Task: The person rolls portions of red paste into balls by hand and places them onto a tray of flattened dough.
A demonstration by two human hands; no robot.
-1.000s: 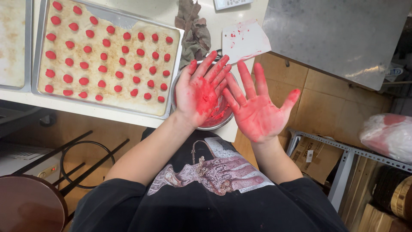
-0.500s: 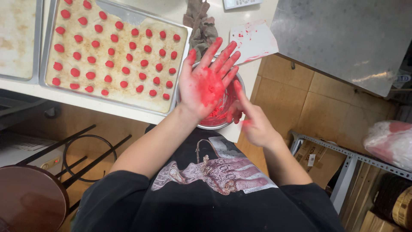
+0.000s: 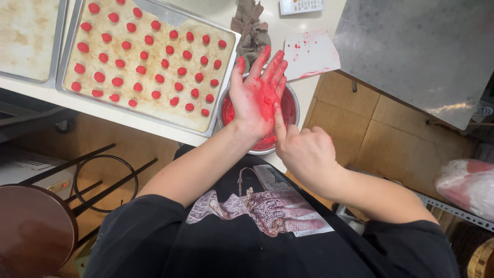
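My left hand (image 3: 256, 95) is held palm up with fingers spread over a metal bowl (image 3: 292, 98) of red dough, and its palm is smeared red. My right hand (image 3: 303, 149) is curled, knuckles up, with its index finger pressing against the left palm's edge. A baking tray (image 3: 146, 62) to the left carries rows of several small red dough balls on a crumbly tan layer.
A second tray (image 3: 28, 36) lies at the far left. A grey rag (image 3: 252, 28) and a red-smeared white scraper (image 3: 310, 54) rest behind the bowl. A steel tabletop (image 3: 422, 46) is at the right, a gas burner ring (image 3: 103, 183) and brown pan (image 3: 31, 237) below left.
One second ago both palms faced up side by side. My right hand has since turned over and moved against the left palm, scraping it with a finger.
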